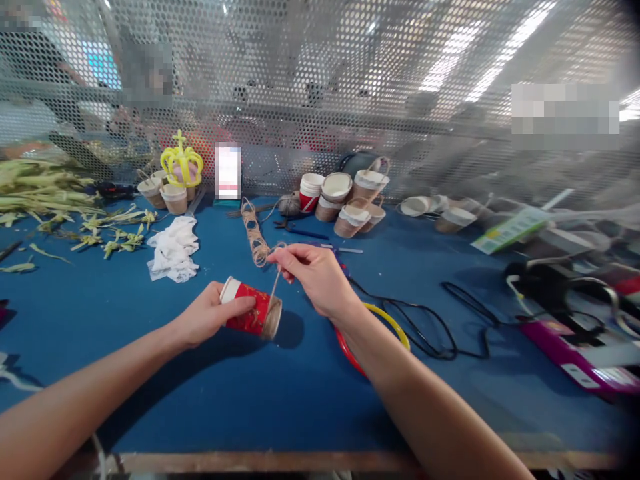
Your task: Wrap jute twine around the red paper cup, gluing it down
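In the head view, your left hand (213, 312) grasps a red paper cup with a white rim (247, 310), its thumb lying along the printed side. The cup is tipped on its side over the blue desk (200, 400), its rim end toward your left and its base toward your right. Tan twine is wound around the base end, and a single tan twine strand (275, 283) runs up from there to your right hand (317, 273), whose fingers pinch it between thumb and forefinger. Just beyond those fingertips, a loose tan twine coil (254, 237) lies stretched out on the desk. To the left of the coil is a crumpled white cloth (175, 248); farther back, a yellow crown-shaped ornament (182, 163) sits above some small twine-covered cups (175, 200). Your right forearm passes over a red and yellow ring-shaped thing (399, 327).
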A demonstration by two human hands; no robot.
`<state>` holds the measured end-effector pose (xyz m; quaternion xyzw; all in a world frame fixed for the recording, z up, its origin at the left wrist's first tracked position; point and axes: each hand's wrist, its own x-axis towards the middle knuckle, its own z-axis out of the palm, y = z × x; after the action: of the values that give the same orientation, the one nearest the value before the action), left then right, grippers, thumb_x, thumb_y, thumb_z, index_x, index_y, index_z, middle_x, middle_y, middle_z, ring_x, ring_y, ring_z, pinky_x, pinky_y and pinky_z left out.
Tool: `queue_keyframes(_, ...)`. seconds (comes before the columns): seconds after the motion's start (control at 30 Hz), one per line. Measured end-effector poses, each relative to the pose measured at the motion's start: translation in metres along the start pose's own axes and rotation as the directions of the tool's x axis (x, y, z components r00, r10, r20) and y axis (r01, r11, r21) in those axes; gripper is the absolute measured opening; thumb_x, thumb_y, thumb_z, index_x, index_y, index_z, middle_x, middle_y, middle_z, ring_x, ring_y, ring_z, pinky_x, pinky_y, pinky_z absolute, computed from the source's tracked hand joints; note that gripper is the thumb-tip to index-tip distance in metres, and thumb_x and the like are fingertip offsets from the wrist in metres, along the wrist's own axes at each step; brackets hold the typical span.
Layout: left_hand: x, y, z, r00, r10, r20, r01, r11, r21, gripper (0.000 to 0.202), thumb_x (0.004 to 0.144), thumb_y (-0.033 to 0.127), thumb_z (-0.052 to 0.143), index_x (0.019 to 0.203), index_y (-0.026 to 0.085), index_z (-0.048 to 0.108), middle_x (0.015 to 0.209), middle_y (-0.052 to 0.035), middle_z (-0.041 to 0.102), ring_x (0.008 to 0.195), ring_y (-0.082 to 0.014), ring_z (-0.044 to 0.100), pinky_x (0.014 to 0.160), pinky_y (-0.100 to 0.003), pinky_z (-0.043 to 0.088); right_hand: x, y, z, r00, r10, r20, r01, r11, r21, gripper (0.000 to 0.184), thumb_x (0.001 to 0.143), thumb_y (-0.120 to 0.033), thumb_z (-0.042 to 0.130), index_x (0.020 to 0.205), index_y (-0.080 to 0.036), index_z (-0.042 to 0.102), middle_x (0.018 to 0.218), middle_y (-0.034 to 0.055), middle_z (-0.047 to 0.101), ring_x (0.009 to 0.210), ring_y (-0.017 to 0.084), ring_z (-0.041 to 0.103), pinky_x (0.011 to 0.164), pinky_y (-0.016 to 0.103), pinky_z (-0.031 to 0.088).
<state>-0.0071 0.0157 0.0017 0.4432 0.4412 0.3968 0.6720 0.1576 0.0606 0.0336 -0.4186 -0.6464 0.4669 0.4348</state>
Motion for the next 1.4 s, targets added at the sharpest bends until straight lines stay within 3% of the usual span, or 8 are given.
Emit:
queue_keyframes(0.5,-0.008,0.003,-0.001,0.992,0.110,0.055,-0.116,0.985,0.124,0.022,0.062,0.030,0.063,0.053,0.011,0.057,0.046,0.0043,0.047,0.043,-0.0049,0.035,0.043,-0.017,0.032,0.001,0.012,0.004,0.995,0.096,0.022,-0.092,0.989,-0.116,0.021,0.073,-0.032,0.054,0.068,-0.014,0.064,0.052,-0.0035,0.050,0.047,0.007,0.041,0.047,0.021,0.033)
queue_keyframes(0.77,-0.008,-0.003,-0.004,0.990,0.128,0.055,-0.137,0.970,0.201,0.025,0.065,0.034,0.060,0.057,0.011,0.057,0.051,0.0021,0.048,0.046,-0.0062,0.037,0.043,-0.017,0.032,-0.001,0.013,0.006,0.992,0.113,0.050,-0.105,0.985,-0.136,0.023,0.074,-0.034,0.054,0.068,-0.014,0.065,0.052,-0.0034,0.048,0.049,0.008,0.041,0.046,0.021,0.032)
queue_keyframes(1.17,-0.010,-0.007,-0.006,0.971,0.232,0.064,-0.240,0.924,0.297,0.028,0.070,0.036,0.056,0.056,0.012,0.050,0.049,0.0029,0.041,0.044,-0.0054,0.031,0.040,-0.017,0.027,-0.005,0.017,0.010,0.985,0.136,0.106,-0.114,0.975,-0.190,0.028,0.074,-0.037,0.053,0.067,-0.012,0.066,0.045,-0.0062,0.039,0.043,0.006,0.031,0.042,0.020,0.025)
queue_keyframes(1.4,-0.011,-0.003,-0.004,0.952,0.297,0.077,-0.303,0.872,0.385,0.028,0.070,0.033,0.055,0.052,0.014,0.045,0.045,0.0046,0.037,0.040,-0.0047,0.027,0.036,-0.017,0.022,-0.005,0.020,0.012,0.985,0.147,0.092,-0.129,0.975,-0.181,0.028,0.074,-0.037,0.053,0.067,-0.013,0.066,0.056,-0.0009,0.056,0.051,0.008,0.043,0.048,0.021,0.034)
